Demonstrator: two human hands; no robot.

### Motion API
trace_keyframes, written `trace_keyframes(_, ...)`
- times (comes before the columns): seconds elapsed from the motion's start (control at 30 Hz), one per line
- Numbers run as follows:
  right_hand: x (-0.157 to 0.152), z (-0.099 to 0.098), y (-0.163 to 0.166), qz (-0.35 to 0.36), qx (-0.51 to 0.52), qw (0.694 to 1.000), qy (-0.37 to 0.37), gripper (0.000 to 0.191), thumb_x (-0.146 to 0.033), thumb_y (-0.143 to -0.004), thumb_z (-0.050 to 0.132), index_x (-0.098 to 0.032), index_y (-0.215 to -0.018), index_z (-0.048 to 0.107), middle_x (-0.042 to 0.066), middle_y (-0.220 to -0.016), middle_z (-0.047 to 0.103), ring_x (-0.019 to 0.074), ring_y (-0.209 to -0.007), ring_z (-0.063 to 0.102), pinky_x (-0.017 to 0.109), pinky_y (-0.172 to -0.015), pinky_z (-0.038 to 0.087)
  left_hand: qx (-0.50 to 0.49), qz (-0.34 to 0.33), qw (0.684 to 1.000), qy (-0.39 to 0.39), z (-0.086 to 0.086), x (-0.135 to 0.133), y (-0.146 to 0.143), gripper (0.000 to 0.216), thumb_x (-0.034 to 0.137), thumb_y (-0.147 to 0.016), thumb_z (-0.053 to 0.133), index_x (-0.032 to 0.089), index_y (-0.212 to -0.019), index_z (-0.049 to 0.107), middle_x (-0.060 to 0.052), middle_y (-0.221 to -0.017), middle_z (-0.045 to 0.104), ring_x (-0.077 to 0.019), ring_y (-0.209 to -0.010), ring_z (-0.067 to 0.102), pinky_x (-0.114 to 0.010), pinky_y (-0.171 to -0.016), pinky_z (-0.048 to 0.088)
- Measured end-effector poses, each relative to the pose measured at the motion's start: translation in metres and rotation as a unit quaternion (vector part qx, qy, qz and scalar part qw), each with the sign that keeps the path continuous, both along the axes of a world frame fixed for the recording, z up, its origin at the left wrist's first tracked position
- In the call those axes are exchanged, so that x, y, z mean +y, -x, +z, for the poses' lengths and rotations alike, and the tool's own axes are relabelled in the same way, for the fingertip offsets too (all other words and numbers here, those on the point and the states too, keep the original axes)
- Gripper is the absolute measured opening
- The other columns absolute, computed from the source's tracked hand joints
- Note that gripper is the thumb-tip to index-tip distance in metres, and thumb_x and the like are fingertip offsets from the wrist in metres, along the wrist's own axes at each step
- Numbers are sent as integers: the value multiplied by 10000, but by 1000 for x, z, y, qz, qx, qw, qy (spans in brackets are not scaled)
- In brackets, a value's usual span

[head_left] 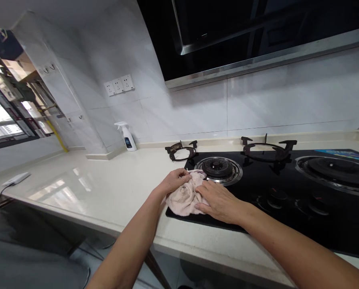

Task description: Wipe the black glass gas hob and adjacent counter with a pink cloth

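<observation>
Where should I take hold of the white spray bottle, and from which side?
Probably round the upper body of the spray bottle, just below its trigger head, coming from the front of the counter: it stands upright, narrows toward the top, and has the wall close behind.

Pale pink cloth (182, 200), stained, crumpled, on cooktop (243, 192)

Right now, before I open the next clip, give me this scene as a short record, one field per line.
left hand: on the cloth
right hand: on the cloth, thumb spread
cloth: pale pink, crumpled, dark-stained
stove: black; cloth over its left front corner
left burner: bare, rack off
racks: two, toward the back
bottle: white, upright, on the counter
</observation>
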State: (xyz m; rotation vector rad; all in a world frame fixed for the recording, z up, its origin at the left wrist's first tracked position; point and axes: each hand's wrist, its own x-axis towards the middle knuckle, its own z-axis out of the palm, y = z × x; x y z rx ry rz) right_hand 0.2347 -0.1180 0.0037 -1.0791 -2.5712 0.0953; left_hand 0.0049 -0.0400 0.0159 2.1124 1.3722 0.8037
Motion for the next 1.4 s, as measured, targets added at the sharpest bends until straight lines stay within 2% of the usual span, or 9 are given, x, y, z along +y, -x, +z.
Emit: trace_keyframes(1.4, 0, -5, 2, -1, -21, 999, -33, 337, -457, -982, 564, -189, -1187, 577, 92, -1178, 564, 266, -1059, 497, 416, -907, 400, 20, 9, 1000, -4, -2, 1, 0, 369, 542, -837, 622, 189, -920, 689, -12, -891, 683, -177, -836, 586, -260, -729, 462)
